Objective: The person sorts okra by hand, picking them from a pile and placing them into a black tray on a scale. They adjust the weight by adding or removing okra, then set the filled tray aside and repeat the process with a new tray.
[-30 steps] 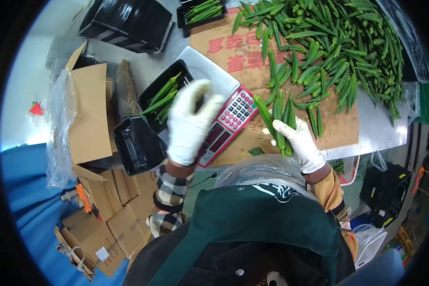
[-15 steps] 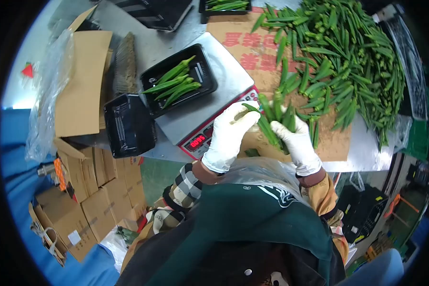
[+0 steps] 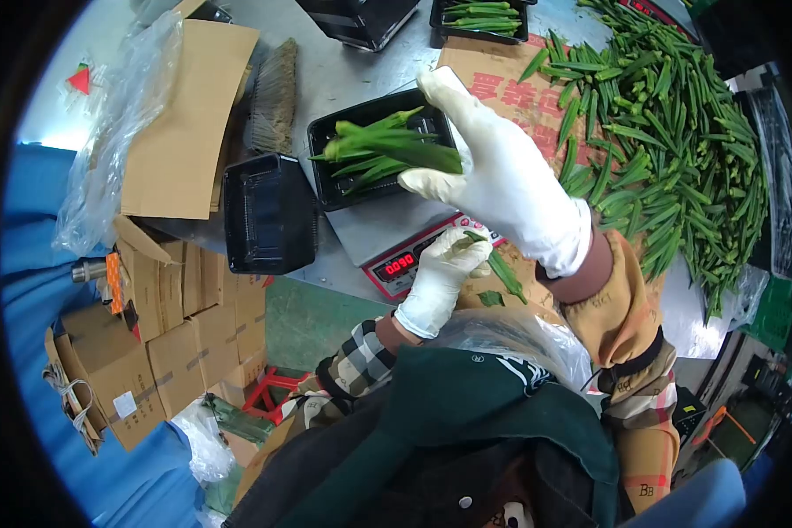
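My right hand, in a white glove, is over the right side of a black tray, thumb and fingers spread apart. Several okra pods lie in the tray, the upper ones reaching toward my right palm. Under the tray is a scale with a lit red display. My left hand, also gloved, is closed in front of the scale, with an okra pod sticking out at its right.
A large okra heap covers cardboard at the right. An empty black tray and a brush are left of the scale. Another tray of okra stands at the back, beside stacked black trays.
My right hand has moved from beside my left hand to the tray and spread its fingers. More okra is in the tray. The camera view has shifted.
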Available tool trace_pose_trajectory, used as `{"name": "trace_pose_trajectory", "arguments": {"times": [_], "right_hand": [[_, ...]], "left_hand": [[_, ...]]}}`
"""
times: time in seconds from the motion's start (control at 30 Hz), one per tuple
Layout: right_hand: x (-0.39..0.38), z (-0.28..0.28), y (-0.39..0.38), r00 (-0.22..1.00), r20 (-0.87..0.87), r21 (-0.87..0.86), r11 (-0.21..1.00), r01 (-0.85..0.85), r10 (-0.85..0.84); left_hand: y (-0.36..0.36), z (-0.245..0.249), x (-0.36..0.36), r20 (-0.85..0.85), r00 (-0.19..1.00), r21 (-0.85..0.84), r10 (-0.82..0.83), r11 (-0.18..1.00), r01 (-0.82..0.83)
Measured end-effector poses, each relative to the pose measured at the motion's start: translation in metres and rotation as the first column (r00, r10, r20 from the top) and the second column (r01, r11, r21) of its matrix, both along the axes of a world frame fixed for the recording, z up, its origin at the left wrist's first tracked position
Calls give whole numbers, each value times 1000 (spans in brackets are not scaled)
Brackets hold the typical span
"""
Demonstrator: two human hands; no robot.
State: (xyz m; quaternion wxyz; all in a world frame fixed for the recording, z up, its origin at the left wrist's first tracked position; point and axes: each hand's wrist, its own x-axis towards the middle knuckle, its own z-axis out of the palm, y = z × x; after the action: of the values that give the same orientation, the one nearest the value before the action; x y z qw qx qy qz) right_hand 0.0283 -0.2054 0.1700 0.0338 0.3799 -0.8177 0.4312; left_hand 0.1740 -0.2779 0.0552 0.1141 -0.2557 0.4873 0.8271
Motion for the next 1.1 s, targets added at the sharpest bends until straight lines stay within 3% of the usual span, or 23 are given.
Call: {"name": "trace_pose_trajectory", "arguments": {"times": [0.13,0.2,0.27,0.33,0.4,0.43,0.47,0.53,0.6,0.63,0.67,0.73,0.8,0.83,0.87,0.9,0.93,1.03,1.1], "right_hand": [[24,-30,51,913,406,72,997,5,-34],[46,-56,84,889,425,142,983,120,-170],[70,-70,110,703,692,108,986,128,-167],[97,-87,126,467,884,-138,952,275,-7],[113,-80,148,321,943,-26,943,331,-87],[122,-81,162,309,938,30,922,387,-160],[133,-85,179,292,928,84,893,443,-232],[163,-111,237,411,814,165,842,514,-411],[203,-120,296,258,829,251,742,622,-497],[218,-115,318,236,789,355,734,578,-568],[233,-110,339,221,742,454,716,530,-633],[284,-142,399,301,678,468,709,527,-671],[306,-142,417,356,278,847,403,347,-892],[313,-142,419,408,55,950,174,260,-911],[317,-147,418,314,241,841,359,405,-918],[314,-154,410,247,429,673,490,554,-869],[309,-159,400,214,602,459,553,695,-769],[291,-182,373,291,603,449,617,646,-743],[279,-189,357,309,598,425,619,661,-739]], "left_hand": [[-2,5,-6,-45,999,-67,7,998,-10],[-2,4,-9,-150,987,-152,-65,987,42],[6,11,-13,-198,966,-264,-164,958,109],[16,22,-15,-203,952,-158,-229,967,199],[28,30,-13,-119,936,-52,-330,944,327],[31,31,-11,-192,913,-254,-359,917,308],[26,34,-10,-236,900,-452,-367,861,233],[-3,63,-19,-314,852,-768,-419,640,31],[-33,66,-31,-532,840,-673,-103,653,-346],[-54,64,-39,-576,816,-744,-47,445,-499],[-80,57,-43,-568,821,-798,-58,285,-532],[-122,58,-48,-366,894,-897,-257,-158,-413],[-148,38,-49,-30,956,-862,-291,-477,-172],[-153,33,-51,100,953,-879,-286,-474,-51],[-156,29,-56,229,931,-879,-284,-472,72],[-155,27,-60,214,939,-900,-269,-428,82],[-159,26,-65,239,917,-907,-319,-410,94],[-163,33,-80,337,827,-910,-450,-381,164],[-146,38,-82,428,758,-866,-492,-463,189]]}}
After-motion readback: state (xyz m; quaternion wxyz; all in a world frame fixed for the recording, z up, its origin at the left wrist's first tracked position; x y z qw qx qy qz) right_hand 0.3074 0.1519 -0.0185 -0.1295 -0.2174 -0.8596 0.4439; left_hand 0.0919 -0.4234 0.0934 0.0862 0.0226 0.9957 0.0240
